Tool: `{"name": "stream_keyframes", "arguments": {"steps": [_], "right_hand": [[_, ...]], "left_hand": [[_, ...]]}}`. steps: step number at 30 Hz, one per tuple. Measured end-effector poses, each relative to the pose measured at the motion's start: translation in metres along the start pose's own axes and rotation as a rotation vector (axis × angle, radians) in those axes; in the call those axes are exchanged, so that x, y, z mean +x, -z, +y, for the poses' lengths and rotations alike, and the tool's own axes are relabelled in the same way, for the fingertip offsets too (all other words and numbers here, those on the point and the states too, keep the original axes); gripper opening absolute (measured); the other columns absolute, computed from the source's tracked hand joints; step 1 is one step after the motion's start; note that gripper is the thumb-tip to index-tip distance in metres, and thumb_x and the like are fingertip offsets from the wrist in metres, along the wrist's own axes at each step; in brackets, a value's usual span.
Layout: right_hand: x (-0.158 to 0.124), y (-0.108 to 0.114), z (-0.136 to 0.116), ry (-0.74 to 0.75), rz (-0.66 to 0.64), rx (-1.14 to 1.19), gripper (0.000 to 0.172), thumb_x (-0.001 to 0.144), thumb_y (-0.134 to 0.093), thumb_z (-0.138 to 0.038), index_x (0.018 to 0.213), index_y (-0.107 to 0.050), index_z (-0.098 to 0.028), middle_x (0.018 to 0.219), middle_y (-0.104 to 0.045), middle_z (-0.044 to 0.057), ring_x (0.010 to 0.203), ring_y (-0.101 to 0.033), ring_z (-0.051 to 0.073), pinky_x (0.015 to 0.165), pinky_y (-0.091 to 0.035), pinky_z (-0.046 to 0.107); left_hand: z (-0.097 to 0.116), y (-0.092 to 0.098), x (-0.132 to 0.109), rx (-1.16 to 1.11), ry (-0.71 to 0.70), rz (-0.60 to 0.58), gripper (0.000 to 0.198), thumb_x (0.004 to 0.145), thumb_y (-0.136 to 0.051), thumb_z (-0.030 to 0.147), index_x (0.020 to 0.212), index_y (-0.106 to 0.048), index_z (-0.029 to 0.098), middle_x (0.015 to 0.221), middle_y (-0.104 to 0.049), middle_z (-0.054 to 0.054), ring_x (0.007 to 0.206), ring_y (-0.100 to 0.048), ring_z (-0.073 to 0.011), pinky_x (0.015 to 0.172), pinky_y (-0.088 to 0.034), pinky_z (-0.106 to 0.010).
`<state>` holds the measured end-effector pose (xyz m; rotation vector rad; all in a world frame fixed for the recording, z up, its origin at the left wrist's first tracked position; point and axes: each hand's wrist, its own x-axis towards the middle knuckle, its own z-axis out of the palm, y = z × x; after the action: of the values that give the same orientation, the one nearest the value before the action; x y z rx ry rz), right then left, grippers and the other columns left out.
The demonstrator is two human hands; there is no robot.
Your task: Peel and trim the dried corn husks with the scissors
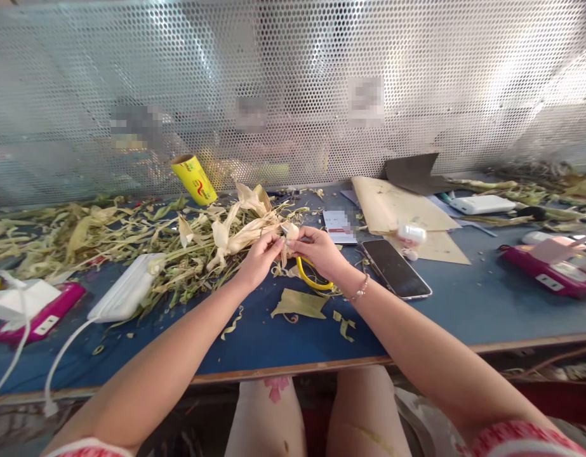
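Observation:
My left hand (260,259) and my right hand (321,254) meet over the middle of the table, thumbs and fingers pinched together. Between the fingertips is a small pale piece of dried corn husk (293,232), partly covered by the fingers. A yellow scissors handle (315,282) hangs beneath my right palm; whether that hand also grips it is hidden. Just beyond my left hand lies a bundle of pale dried husks (254,231). A flat greenish husk piece (299,303) and curled scraps (345,327) rest on the tabletop in front of my hands.
More dried husks (78,235) cover the left side. A yellow cardboard tube (194,179) leans near the perforated metal panel (302,57). Nearby are a white corded device (126,289), a phone (396,268), brown paper (402,206) and magenta power strips (545,270) on the blue table (188,355).

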<state>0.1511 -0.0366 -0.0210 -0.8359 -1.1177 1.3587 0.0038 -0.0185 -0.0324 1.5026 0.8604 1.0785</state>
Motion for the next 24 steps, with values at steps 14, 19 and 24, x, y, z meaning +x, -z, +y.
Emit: {"name": "stream_keyframes", "arguments": {"steps": [14,19,24], "right_hand": [[-0.002,0.002,-0.004,-0.044,-0.023,0.123,0.034,0.050,-0.078,-0.039,0.064,-0.056,-0.017,0.061,-0.054,-0.004,0.055,-0.050,0.006,0.056,-0.045,0.021],[-0.002,0.003,-0.005,-0.098,-0.065,0.174,0.033,0.051,-0.078,-0.038,0.064,-0.057,-0.017,0.060,-0.055,-0.004,0.053,-0.049,0.005,0.054,-0.043,0.020],[-0.002,0.001,-0.003,-0.065,-0.059,0.117,0.036,0.049,-0.079,-0.038,0.063,-0.055,-0.016,0.058,-0.053,-0.005,0.052,-0.048,0.005,0.052,-0.041,0.020]], "left_hand": [[0.009,-0.008,-0.004,-0.297,-0.010,-0.079,0.029,0.066,-0.070,0.038,0.067,-0.052,0.015,0.063,-0.049,0.002,0.062,-0.048,-0.0091,0.062,-0.041,-0.024],[0.012,-0.009,-0.005,-0.342,-0.013,-0.084,0.027,0.066,-0.070,0.036,0.067,-0.053,0.015,0.065,-0.049,0.001,0.062,-0.047,-0.0087,0.060,-0.041,-0.024],[0.008,-0.006,-0.005,-0.292,-0.018,-0.084,0.028,0.068,-0.068,0.039,0.069,-0.052,0.016,0.065,-0.050,0.002,0.061,-0.048,-0.0089,0.059,-0.041,-0.024]]}}
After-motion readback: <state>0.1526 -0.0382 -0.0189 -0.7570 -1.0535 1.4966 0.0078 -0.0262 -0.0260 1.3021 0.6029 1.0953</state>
